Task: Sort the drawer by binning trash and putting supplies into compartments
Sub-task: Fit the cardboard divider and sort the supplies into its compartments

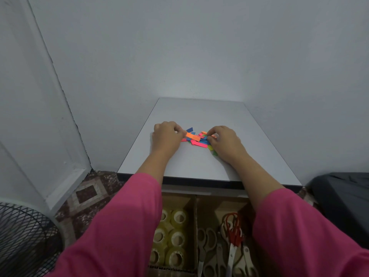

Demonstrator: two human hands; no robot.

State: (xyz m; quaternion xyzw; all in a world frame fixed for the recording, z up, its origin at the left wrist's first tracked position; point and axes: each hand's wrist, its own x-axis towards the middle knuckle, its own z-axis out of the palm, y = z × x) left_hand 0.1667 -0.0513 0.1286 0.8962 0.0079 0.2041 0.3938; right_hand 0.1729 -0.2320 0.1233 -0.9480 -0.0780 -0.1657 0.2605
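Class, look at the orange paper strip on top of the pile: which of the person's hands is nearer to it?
Left. The left hand pinches the orange strip at its end; the right hand is at the pile's opposite side.

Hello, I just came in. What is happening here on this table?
A person in pink sleeves is gathering a small pile of colored paper strips on the white table. The left hand pinches an orange strip at the pile's left edge, and the right hand picks at the strips on the right. Below the table, a drawer already holds tape rolls in one compartment and scissors in the next. A mesh bin stands at the left.
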